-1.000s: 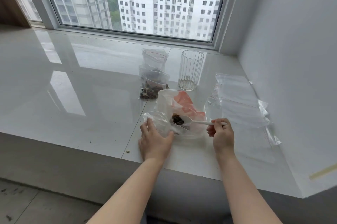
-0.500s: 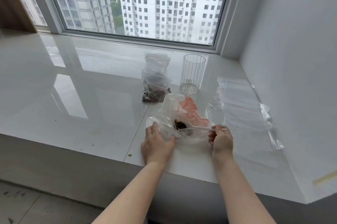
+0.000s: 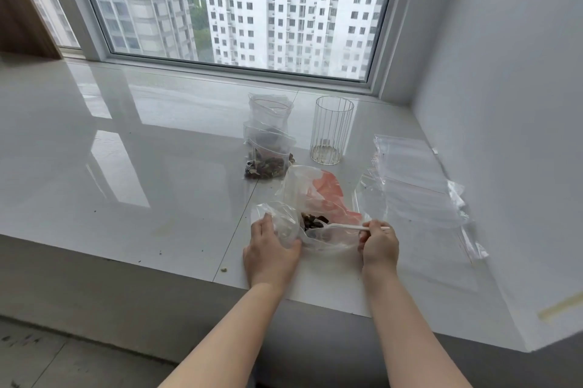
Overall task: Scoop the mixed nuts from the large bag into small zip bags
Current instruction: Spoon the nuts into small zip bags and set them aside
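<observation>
Risking spilled nuts point(image 3: 313, 221) near sill's front edge: right hand point(image 3: 378, 245) pinches loaded spoon point(image 3: 344, 227), left hand point(image 3: 270, 253) grips limp small zip bag point(image 3: 282, 223).

A glossy white tiled bench point(image 3: 126, 166) runs under a wide window, reflecting its light, with a grey front edge. Lying on it near the front is a crumpled large clear bag point(image 3: 318, 198) with red print, with dark nuts inside it. Behind it stand small filled zip bags point(image 3: 268, 151) in a row, the nearest holding brown nuts. Just right of them stands a white wire cylinder holder point(image 3: 331, 132). Further right, beside the wall, lies a flat stack of empty clear zip bags point(image 3: 416, 185). A few small crumbs point(image 3: 224, 269) dot the tile near the front edge.
</observation>
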